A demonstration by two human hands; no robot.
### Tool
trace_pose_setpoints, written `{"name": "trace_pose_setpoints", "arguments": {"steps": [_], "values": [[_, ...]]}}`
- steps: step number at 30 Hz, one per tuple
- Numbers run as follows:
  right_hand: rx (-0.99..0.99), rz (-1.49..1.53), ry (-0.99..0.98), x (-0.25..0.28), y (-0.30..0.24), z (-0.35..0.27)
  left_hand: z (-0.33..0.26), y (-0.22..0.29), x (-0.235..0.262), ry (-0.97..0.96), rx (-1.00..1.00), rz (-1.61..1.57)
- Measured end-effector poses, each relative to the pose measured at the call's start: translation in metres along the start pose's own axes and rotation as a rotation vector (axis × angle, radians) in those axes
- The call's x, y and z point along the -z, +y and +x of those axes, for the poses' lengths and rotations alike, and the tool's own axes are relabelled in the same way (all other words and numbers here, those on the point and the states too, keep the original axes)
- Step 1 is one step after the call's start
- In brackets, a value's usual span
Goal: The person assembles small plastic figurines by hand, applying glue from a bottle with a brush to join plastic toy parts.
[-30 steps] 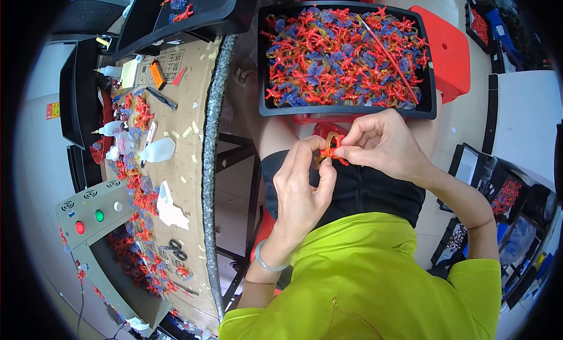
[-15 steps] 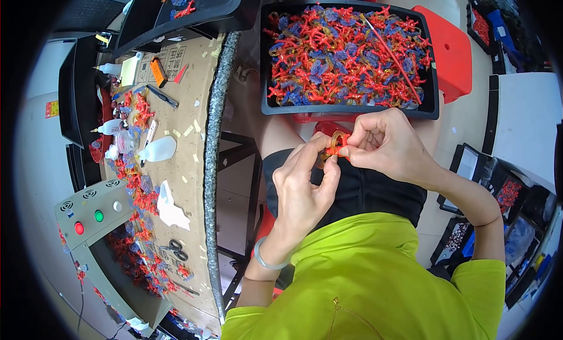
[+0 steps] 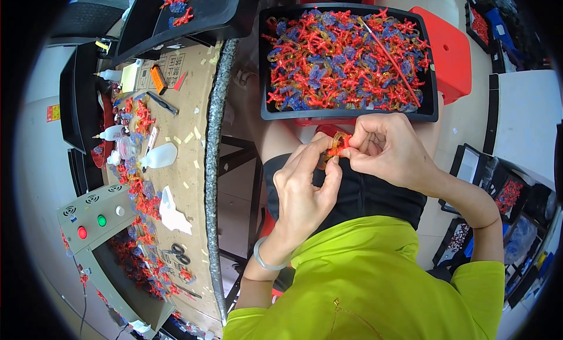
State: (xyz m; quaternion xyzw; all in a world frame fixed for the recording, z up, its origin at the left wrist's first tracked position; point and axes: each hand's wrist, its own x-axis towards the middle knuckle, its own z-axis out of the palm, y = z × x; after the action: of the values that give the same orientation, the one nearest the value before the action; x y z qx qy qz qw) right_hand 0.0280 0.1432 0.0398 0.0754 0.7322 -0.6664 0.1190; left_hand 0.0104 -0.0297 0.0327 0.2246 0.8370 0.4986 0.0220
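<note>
Above my lap, my left hand (image 3: pixel 308 178) pinches a small red and amber translucent plastic piece (image 3: pixel 338 144) between thumb and fingers. From the other side, my right hand (image 3: pixel 394 146) has thumb and forefinger closed on the red part of the same piece. Fingertips cover much of it, so its full shape is hidden. Just beyond my hands a black tray (image 3: pixel 352 113) holds a heap of similar red, amber and blue pieces. A thin red stick (image 3: pixel 393 63) lies slantwise on top of the heap.
To the left, a stone-edged table (image 3: pixel 193 205) carries a white bottle (image 3: pixel 159 156), black scissors (image 3: pixel 179 254), an orange cutter (image 3: pixel 158 79) and many loose pieces. A grey machine (image 3: pixel 97 220) with coloured buttons stands there. A red stool (image 3: pixel 450 55) is behind the tray; bins (image 3: pixel 510 194) line the right.
Both hands keep hold of the red and amber piece, with only a slight shift of the right fingers. The whole view has moved a little.
</note>
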Motion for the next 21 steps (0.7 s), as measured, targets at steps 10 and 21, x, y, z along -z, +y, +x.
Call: {"name": "trace_pose_setpoints", "arguments": {"steps": [10,21], "values": [[0.236,-0.205,0.065,0.004,-0.017,-0.01,0.005,0.016,0.008,0.017,-0.132,0.035],[0.343,-0.349,0.117,0.005,-0.045,-0.03,0.007,0.037,0.019,-0.023,-0.214,-0.008]]}}
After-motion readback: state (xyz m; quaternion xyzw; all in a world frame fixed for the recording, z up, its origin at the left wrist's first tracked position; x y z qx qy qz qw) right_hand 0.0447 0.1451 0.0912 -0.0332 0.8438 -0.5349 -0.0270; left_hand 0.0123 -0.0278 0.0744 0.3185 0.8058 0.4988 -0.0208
